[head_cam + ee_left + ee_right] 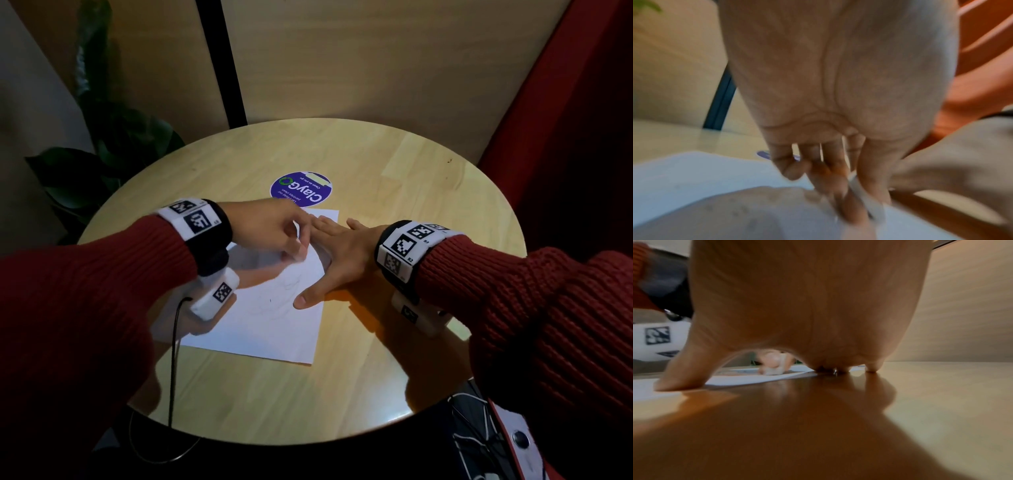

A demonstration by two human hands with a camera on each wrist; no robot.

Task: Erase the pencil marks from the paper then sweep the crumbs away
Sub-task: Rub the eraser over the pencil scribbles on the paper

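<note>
Erasing is your step: left hand [274, 229] pinches the eraser [869, 199] on the paper [274, 329], right hand [337, 253] spread flat; next, rub the remaining marks [287, 284].

- Your head view is dim, with dark corners; the table [376, 164] catches a warm sheen.
- Motion blur smears your left hand [834, 162].
- Beneath your right hand [807, 305], a broad shadow darkens the wood.

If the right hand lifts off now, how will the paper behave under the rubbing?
The paper is one thin loose sheet, so it would probably slide or crumple. The right hand lies flat pinning its edge while the left hand pinches the eraser against it.
</note>
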